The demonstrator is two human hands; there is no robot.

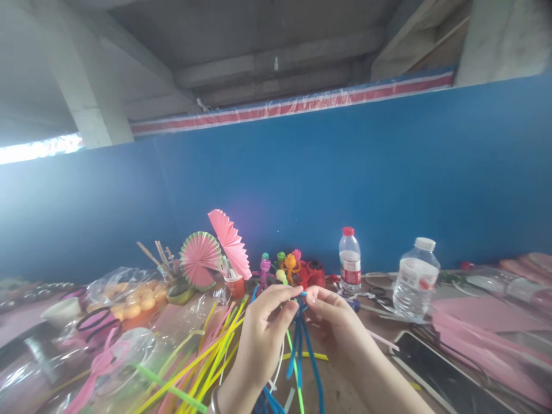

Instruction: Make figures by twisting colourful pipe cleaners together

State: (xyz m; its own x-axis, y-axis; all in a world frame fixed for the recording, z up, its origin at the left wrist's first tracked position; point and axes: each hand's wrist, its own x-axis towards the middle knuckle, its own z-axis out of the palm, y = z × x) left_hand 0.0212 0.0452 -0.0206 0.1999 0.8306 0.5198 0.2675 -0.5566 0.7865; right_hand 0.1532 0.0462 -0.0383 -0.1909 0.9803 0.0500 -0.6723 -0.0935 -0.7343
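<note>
My left hand [268, 325] and my right hand [334, 319] meet near the bottom centre, fingertips almost touching. Both pinch the top of a bunch of blue strips [299, 351], whose loose ends hang down between the hands. A short blue end shows between the fingertips. Behind the hands stand small coiled figures in several colours, among them an orange one [290, 263] and a purple one [264, 269]. Yellow and green strips [215, 351] lie to the left, partly behind my left wrist.
A red-capped bottle [349, 264] and a white-capped bottle [416, 282] stand at the back right. A phone [444, 374] lies at the right. Pink folded paper fans [200, 256], a bag of orange balls [140, 299] and a white cup [62, 312] are leftward. A blue wall [302, 184] rises behind.
</note>
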